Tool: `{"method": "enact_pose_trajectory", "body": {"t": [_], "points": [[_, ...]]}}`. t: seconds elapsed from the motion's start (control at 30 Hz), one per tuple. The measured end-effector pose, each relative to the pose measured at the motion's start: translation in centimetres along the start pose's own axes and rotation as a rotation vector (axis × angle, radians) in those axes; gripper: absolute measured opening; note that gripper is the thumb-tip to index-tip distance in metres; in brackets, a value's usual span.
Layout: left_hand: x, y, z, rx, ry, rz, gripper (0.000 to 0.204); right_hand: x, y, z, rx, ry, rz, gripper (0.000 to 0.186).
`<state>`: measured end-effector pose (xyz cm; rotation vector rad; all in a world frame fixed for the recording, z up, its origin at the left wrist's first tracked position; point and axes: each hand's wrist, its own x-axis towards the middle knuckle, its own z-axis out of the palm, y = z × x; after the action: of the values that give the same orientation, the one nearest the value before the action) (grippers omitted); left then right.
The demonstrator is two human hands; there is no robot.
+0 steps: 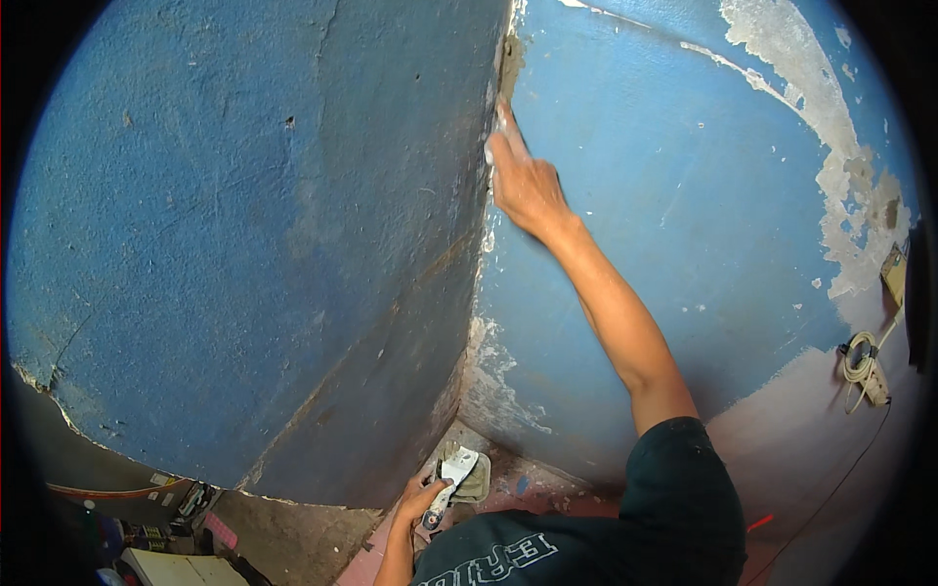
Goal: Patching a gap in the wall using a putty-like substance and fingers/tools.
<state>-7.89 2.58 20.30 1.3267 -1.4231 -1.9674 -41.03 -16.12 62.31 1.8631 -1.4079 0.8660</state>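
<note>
My right arm stretches up to the corner between two blue walls. My right hand (529,186) touches the seam with its index finger extended and thumb apart, the other fingers partly hidden; nothing shows in it. Just above the fingertip, grey-brown filler (510,61) lies in the corner. Low down, my left hand (418,499) is closed round a putty knife (452,479) with a pale, smeared blade. Beside and behind the blade is a small grey-green tray (477,482); whether it is held or resting below, I cannot tell.
The left blue wall (215,234) ends in a ragged lower edge. On the right wall (674,195), paint has peeled in pale patches (782,39). A coiled cable with an extension socket (864,366) hangs at the far right. Assorted items stand around a pale box (181,568) at lower left.
</note>
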Motion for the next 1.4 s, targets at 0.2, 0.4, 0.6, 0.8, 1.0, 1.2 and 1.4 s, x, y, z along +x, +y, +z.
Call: {"method": "enact_pose_trajectory", "body": {"t": [0.2, 0.4, 0.6, 0.8, 1.0, 1.2, 1.4], "points": [[1.9, -4.5, -1.1, 0.057, 0.083, 0.101, 0.059, -0.8, -1.0, -1.9, 0.138, -0.046, 0.104, 0.016], [0.5, -0.9, -0.3, 0.045, 0.015, -0.031, 0.080, 6.8, 1.2, -3.9, -0.107, 0.192, -0.077, 0.015], [-0.6, -0.8, 0.1, 0.015, 0.020, -0.051, 0.085, 4.8, 0.5, -2.0, -0.200, 0.086, -0.016, 0.018], [-1.1, -0.7, -0.4, 0.020, 0.019, -0.076, 0.077, 1.5, -0.6, 0.7, -0.248, -0.108, 0.050, 0.021], [-1.7, 0.3, -0.2, 0.045, 0.022, -0.083, 0.065, -2.1, -1.3, 1.4, -0.220, -0.130, 0.033, 0.021], [-0.5, -3.2, -0.6, 0.081, 0.058, -0.023, 0.062, 0.5, -0.7, -2.6, -0.122, -0.057, 0.019, 0.015], [-2.2, 1.0, -0.1, 0.042, 0.026, -0.096, 0.060, 5.0, 0.7, -1.7, -0.202, 0.090, -0.065, 0.018]]}}
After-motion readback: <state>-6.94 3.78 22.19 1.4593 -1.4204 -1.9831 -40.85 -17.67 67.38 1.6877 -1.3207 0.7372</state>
